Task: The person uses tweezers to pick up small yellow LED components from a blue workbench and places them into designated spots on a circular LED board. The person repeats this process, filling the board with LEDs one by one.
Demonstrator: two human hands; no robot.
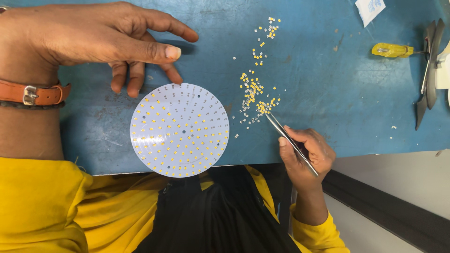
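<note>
A round white circuit disc [179, 130] dotted with small yellow chips lies on the blue table [328, 93], its lower rim overhanging the near edge. My left hand [108, 40] hovers just above and behind the disc, fingers spread, holding nothing. My right hand [305, 157] grips metal tweezers [288, 140], whose tips rest in a scatter of tiny yellow and white chips [255, 91] right of the disc.
A yellow-handled tool [391, 49] and dark metal tools [429, 70] lie at the far right. A small white packet [369, 9] sits at the top edge. The table's near edge runs under the disc; a brown strap [35, 93] is on my left wrist.
</note>
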